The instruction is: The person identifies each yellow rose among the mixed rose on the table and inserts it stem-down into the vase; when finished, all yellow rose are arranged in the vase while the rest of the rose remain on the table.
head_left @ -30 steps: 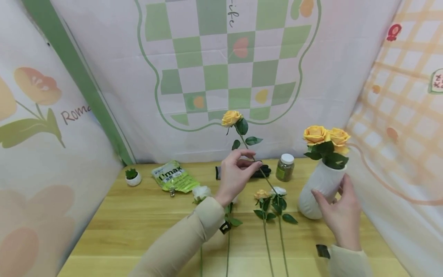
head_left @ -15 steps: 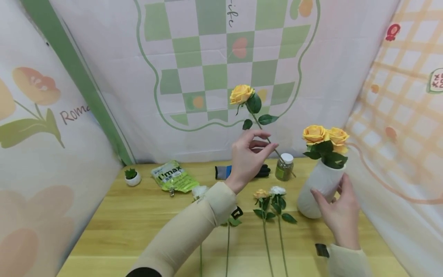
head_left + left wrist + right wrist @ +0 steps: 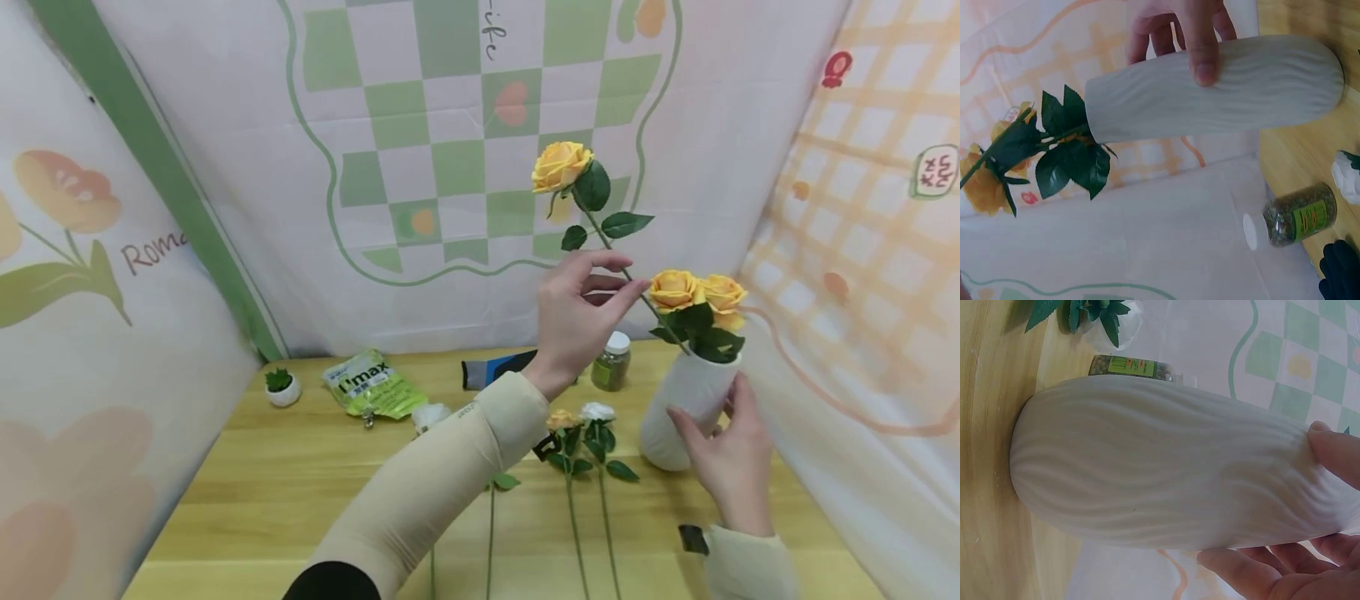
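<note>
Left hand [image 3: 581, 312] had a yellow rose [image 3: 561, 167] pinched by the stem [image 3: 660, 321], thumb against fingers. Bloom was up and to the left, well above the table [image 3: 240, 500]; stem ran down right to the vase [image 3: 675, 408]. In the head view its lower end met the rim; in the left wrist view it crossed the leaves [image 3: 1069, 165] short of the mouth. Couldn't tell if it touched anything.

Right hand [image 3: 735, 458] was gripping the vase from its right side, thumb on one face, fingers round the other. Vase: white, wavy ribs, base on table. Two yellow blooms [image 3: 672, 290] sat side by side above the mouth, dark leaves just over the rim.

On the table left of the vase: an orange rose [image 3: 560, 419] and a white rose [image 3: 597, 412], close together, stems toward the wearer. Further left, a second white bloom [image 3: 430, 414] and a green stem [image 3: 491, 542], both partly under the left sleeve [image 3: 450, 483].

Back row, left to right: potted plant [image 3: 282, 387], green pouch [image 3: 372, 385], glove [image 3: 476, 374] partly behind the left arm, lidded jar [image 3: 611, 367] near the vase.
</note>
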Demonstrator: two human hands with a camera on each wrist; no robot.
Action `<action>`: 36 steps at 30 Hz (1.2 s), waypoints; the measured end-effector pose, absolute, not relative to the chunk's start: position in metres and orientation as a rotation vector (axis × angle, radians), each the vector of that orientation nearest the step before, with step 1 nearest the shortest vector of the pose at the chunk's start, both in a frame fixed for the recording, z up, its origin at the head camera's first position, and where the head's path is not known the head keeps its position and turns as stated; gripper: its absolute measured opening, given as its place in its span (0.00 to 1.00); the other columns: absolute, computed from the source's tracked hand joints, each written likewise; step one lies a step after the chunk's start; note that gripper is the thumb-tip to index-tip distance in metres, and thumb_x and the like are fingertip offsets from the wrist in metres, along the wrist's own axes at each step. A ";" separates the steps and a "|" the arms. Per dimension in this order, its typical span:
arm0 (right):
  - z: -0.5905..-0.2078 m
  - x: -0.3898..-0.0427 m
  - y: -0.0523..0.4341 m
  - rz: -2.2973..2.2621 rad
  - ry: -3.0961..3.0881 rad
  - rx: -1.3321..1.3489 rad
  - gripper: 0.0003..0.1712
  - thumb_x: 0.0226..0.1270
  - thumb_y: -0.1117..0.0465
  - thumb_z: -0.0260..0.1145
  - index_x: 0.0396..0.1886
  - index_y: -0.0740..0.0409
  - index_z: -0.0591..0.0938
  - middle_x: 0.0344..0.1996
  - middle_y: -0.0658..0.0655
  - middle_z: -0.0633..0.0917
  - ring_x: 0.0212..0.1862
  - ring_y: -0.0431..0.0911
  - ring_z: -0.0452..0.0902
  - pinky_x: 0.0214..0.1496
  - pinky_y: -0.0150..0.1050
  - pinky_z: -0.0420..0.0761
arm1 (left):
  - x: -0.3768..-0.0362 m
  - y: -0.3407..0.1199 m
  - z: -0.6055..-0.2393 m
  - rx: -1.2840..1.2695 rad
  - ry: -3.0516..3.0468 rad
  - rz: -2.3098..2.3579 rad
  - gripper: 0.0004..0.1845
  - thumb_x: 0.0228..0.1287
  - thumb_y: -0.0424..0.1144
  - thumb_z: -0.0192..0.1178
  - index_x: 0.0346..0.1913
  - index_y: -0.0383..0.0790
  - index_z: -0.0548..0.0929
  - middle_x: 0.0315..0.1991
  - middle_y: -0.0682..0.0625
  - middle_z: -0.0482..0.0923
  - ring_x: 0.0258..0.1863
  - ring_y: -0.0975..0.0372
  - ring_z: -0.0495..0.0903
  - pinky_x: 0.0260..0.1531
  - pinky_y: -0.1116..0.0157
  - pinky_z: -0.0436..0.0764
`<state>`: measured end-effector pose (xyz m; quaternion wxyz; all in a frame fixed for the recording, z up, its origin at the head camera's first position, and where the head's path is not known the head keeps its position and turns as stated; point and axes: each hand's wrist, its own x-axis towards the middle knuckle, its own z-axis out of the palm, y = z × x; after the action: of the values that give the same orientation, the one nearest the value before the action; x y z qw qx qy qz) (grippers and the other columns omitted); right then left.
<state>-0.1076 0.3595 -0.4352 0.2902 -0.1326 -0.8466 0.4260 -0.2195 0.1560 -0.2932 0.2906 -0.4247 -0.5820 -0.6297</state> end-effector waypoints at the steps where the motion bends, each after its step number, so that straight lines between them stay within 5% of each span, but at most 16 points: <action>1: -0.435 -0.107 0.360 1.135 -2.255 -0.350 0.54 0.68 0.59 0.81 0.86 0.52 0.60 0.78 0.68 0.71 0.72 0.76 0.70 0.61 0.77 0.77 | -0.218 0.159 -0.292 -1.133 -1.554 -1.680 0.12 0.67 0.29 0.76 0.50 0.33 0.87 0.47 0.42 0.85 0.41 0.68 0.90 0.41 0.68 0.91; 36: -0.436 -0.108 0.359 1.114 -2.226 -0.330 0.53 0.66 0.60 0.82 0.85 0.54 0.63 0.75 0.67 0.75 0.69 0.74 0.74 0.59 0.76 0.79 | -0.221 0.209 -0.328 -1.208 -1.791 -1.288 0.09 0.69 0.34 0.75 0.48 0.37 0.87 0.47 0.49 0.85 0.40 0.72 0.88 0.44 0.85 0.79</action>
<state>-0.1085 0.3590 -0.4356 0.3099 -0.1251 -0.8429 0.4218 -0.2210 0.2093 -0.3282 0.3080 -0.4571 -0.6773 -0.4873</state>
